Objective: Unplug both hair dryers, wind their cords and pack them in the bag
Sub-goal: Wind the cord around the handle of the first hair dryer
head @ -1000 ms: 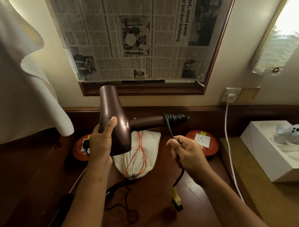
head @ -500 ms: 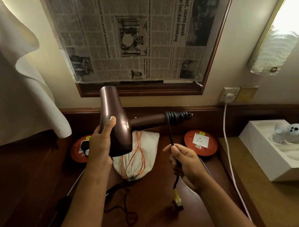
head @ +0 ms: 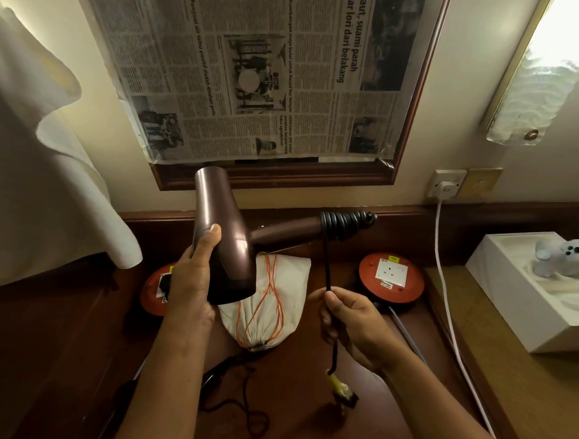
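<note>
My left hand [head: 193, 275] grips the barrel of a brown hair dryer [head: 221, 236], held up above the desk with its handle pointing right. Several turns of black cord [head: 342, 221] sit wound around the handle's end. From there the cord drops taut to my right hand [head: 347, 318], which pinches it; the plug [head: 342, 389] with a yellow tag dangles below. A white drawstring bag [head: 271, 304] with orange cords lies on the desk behind the dryer. A second black cord [head: 240, 406] lies loose on the desk near my left forearm.
Two red round socket units [head: 391, 278] [head: 154, 289] sit on the dark wooden desk. A white cable [head: 444, 279] runs from the wall socket [head: 447, 186] down the right side. A white box [head: 510, 288] with a small plush toy stands at right. A newspaper-covered mirror hangs ahead.
My right hand has dropped slightly with the cord, and the coil on the handle has gained a little. The dryer stays held in the same place.
</note>
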Available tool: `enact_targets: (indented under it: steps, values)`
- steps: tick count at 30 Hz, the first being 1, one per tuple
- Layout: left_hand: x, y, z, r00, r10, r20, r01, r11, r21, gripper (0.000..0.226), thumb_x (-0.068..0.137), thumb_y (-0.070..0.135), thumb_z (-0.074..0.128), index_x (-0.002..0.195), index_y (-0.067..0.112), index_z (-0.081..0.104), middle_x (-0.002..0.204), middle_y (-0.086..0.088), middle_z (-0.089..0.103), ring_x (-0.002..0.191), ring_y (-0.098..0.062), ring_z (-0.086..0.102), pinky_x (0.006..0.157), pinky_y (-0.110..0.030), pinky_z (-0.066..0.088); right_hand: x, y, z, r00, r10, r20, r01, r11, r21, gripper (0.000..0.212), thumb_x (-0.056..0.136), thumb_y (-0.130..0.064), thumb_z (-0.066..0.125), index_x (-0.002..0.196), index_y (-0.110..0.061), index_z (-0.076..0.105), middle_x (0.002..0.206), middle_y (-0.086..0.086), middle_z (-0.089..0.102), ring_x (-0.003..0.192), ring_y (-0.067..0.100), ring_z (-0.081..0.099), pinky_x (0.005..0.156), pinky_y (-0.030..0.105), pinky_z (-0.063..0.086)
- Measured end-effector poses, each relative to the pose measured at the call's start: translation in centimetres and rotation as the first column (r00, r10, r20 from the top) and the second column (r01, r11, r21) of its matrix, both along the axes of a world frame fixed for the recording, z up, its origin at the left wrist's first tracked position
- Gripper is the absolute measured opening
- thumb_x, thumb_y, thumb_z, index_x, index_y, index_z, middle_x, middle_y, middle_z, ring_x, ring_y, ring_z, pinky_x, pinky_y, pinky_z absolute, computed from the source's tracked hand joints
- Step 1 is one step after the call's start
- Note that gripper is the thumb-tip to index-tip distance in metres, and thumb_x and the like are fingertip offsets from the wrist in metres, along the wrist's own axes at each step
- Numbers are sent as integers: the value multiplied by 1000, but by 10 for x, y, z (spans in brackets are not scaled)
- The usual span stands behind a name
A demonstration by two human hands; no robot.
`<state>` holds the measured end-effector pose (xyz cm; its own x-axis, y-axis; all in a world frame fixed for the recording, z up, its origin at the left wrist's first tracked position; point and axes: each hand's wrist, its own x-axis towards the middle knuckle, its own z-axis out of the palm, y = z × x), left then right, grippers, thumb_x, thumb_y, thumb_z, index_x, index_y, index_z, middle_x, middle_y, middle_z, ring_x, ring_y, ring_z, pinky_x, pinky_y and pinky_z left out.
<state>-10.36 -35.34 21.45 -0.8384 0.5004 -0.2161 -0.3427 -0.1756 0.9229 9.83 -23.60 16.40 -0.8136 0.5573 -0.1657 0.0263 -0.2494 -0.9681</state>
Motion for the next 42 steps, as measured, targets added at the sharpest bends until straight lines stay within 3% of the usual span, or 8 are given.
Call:
enact_targets:
  steps: [7,13,17,21,25,30,36,42]
  values:
    - [2,-4,8,998,-58,12,58,998,39,43,77,42,68,113,20,60,93,-5,71,78,-19,70,67,-33,55,0,-4,-4,990,23,138,-35,996,83,54,87,-52,40,45,-24,57,49,3,34,42,15,25,46,28,20]
    - [2,-7,8,996,-89,-17,90,996,18,60,64,48,71,116,19,59,101,-8,70,85,-23,69,71,-34,53,1,6,-23,995,59,83,-59,998,3,39,99,-34,38,84,-8,63,59,0,33,49,12,25,48,24,23]
    - [2,-11,8,990,-136,-24,136,991,-7,58,66,48,69,113,17,61,98,-8,70,85,-23,68,73,-35,53,6,22,-23,992,69,108,-78,993,83,34,96,-33,43,83,-9,64,58,-1,34,49,12,27,48,24,24]
    - [6,-13,9,976,-213,-51,211,976,-45,41,72,45,64,102,18,64,85,-5,73,75,-20,69,70,-34,53,7,42,-12,969,111,220,-147,977,156,44,96,-32,44,95,10,56,55,-4,36,49,12,26,47,23,24]
    - [8,-15,8,963,-270,-31,268,962,-56,49,69,45,73,106,15,64,85,-7,74,73,-21,70,76,-37,53,4,60,10,944,99,316,-189,945,268,30,99,-23,46,89,2,60,57,-1,39,46,10,32,44,22,27]
    - [2,-20,7,953,-298,-49,290,948,-130,74,52,55,78,114,17,63,106,-16,71,95,-35,68,91,-51,51,3,83,52,919,57,390,-298,748,592,28,84,15,53,71,-9,60,55,-8,55,47,-7,52,51,11,39]
    - [-2,-18,11,924,-338,-180,296,929,-222,94,43,63,79,123,16,59,110,-12,70,98,-29,69,88,-47,54,-20,113,77,867,-42,497,-397,545,739,10,87,-20,66,85,-24,75,78,-14,68,70,-1,61,63,11,44]
    - [4,-10,7,916,-310,-256,236,930,-282,77,58,56,73,122,18,56,107,-7,67,93,-23,68,76,-35,57,-21,114,95,867,-142,478,-413,331,848,11,83,-28,71,92,-23,76,84,-10,68,77,5,63,74,23,51]
